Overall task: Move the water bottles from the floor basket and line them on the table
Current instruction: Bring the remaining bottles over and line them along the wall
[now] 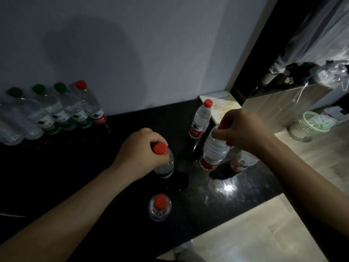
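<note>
Black glossy table (pixel 245 188) bears clear plastic red-capped water bottles (pixel 201 120), upright. L hand (pixel 141 151) curls round neck of one bottle (pixel 166 167) mid-table; R hand (pixel 243 129) grips top of a second bottle (pixel 215 150) just right of it. Green mesh floor basket (pixel 313 123) holds crumpled clear plastic.

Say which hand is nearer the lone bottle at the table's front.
Left. Left hand grips a small bottle just behind the lone bottle; right hand grips a larger bottle farther back-right.

Both forearms bare, extended forward; left hand (pixel 139 150) curled round neck of left bottle (pixel 166 166), right hand (pixel 243 129) gripping top of right bottle (pixel 215 148), knuckles up
</note>
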`<state>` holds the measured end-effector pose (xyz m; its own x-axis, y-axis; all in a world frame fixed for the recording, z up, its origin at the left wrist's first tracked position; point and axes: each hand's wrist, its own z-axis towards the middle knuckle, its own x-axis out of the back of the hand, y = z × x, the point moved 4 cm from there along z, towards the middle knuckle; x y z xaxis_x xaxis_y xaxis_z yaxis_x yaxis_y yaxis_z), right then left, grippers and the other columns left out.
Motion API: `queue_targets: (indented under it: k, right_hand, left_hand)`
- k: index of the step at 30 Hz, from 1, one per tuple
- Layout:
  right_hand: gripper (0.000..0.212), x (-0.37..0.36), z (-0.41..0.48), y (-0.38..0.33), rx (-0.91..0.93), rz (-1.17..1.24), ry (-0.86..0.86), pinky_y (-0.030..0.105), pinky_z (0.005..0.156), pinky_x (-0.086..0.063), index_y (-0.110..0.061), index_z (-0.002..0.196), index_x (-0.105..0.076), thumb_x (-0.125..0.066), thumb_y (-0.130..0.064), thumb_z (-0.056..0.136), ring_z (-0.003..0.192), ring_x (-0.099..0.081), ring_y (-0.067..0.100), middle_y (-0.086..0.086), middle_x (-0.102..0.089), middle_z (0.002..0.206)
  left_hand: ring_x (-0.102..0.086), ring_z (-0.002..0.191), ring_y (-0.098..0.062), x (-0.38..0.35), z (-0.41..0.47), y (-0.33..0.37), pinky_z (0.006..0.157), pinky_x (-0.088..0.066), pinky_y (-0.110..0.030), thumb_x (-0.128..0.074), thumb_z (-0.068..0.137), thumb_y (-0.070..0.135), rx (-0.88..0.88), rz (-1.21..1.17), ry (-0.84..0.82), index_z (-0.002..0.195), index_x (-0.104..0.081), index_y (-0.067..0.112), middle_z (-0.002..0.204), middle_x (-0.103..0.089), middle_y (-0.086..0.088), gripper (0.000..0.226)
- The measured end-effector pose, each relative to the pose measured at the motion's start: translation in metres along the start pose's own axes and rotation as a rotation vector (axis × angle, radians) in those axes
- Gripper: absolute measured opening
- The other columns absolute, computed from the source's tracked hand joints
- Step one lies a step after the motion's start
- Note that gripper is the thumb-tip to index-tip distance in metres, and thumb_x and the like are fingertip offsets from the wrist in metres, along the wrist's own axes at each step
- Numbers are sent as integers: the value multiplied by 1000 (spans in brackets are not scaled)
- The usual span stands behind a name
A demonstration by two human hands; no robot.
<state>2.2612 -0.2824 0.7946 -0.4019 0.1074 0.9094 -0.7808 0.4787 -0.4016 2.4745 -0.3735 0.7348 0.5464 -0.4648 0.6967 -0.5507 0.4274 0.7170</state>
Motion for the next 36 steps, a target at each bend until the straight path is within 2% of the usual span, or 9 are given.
queue_targets:
  k: [3,7,9,12,16,21,24,28,36]
  right_hand:
    - [25,-3,11,-29,8,22,16,41,74,-59,-10,89,-64,-73,-31,78,72,-68,21,8,-68,79]
    - [24,-17,33,-62,-13,72,13,42,69,-61,-10,79,-64,-73,-33,77,66,-71,20,8,-70,74]
    - [25,-26,46,-84,-1,91,0,37,63,-61,-10,79,-64,-72,-34,78,63,-71,18,7,-71,72]
    - [24,-41,66,-115,-7,118,-57,20,50,-52,-10,80,-64,-70,-33,81,60,-69,11,4,-70,72]
    - [24,-69,101,-152,50,168,-116,22,55,-56,-6,81,-66,-70,-29,81,57,-69,12,5,-70,70]
    - [34,-102,154,-193,128,206,-124,41,72,-61,5,81,-69,-70,-28,75,66,-73,25,15,-73,69]
    - [32,-122,185,-213,137,232,-135,33,69,-59,7,76,-68,-68,-25,75,57,-69,20,15,-72,64]
    - [28,-145,222,-242,159,232,-147,21,55,-51,-7,55,-60,-67,-25,76,53,-66,17,10,-69,57]
    - [30,-182,277,-266,88,316,-173,34,73,-60,-12,52,-61,-68,-25,78,67,-73,21,14,-74,71]
  left_hand:
    - [-60,80,-6,25,-4,-20,75,-50,-26,-75,61,30,6,9,52,82,-70,32,90,-58,13,22]
    - [-59,81,-3,61,-15,-50,73,-45,-20,-75,63,24,44,-28,129,82,-70,32,89,-58,14,22]
    - [-59,81,-3,75,-21,-63,71,-42,-17,-75,64,23,63,-33,142,82,-70,31,89,-58,13,21]
    - [-59,82,-3,92,-29,-89,72,-45,-20,-77,65,24,121,-38,166,83,-70,31,88,-59,13,21]
    - [-61,80,-3,110,-33,-121,75,-51,-28,-78,62,23,204,-81,213,81,-71,31,86,-60,12,22]
    - [-61,85,-5,128,-30,-150,79,-53,-32,-81,64,26,303,-119,299,83,-70,32,91,-61,11,23]
    - [-60,86,-4,135,-22,-166,77,-51,-28,-80,65,29,353,-129,313,86,-69,33,92,-61,13,24]
    - [-60,83,-1,141,-8,-185,72,-44,-18,-80,65,25,398,-137,348,84,-69,34,91,-60,15,23]
    - [-61,83,-2,148,19,-215,74,-46,-19,-82,65,23,437,-160,356,82,-70,36,90,-59,15,24]
